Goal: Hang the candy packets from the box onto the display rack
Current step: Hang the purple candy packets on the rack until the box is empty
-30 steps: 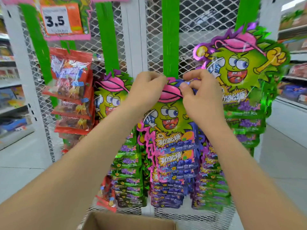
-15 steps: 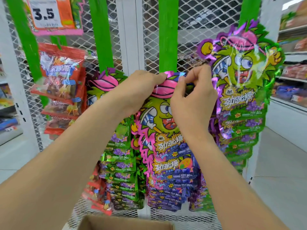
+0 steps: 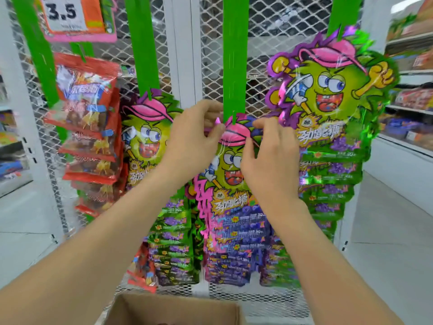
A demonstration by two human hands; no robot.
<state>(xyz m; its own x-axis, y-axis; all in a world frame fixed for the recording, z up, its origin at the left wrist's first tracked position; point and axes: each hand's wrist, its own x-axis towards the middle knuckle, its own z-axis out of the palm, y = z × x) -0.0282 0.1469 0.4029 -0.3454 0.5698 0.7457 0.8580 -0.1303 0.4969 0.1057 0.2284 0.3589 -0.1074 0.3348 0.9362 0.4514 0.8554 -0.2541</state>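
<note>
Fingers (image 3: 216, 131) of the left hand (image 3: 194, 141) and right hand (image 3: 273, 165) pinch the top of a packet (image 3: 230, 165), right at the lower end of the middle strip (image 3: 234, 55). Other packets (image 3: 328, 95) hang on either side of that strip, and the box (image 3: 175, 310) sits below it.

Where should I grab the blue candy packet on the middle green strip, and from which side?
Pinch the blue candy packet by its thin top edge, beside the hook, from the front. It lies flat against the middle green strip with mesh behind, so only the front is open.
</note>
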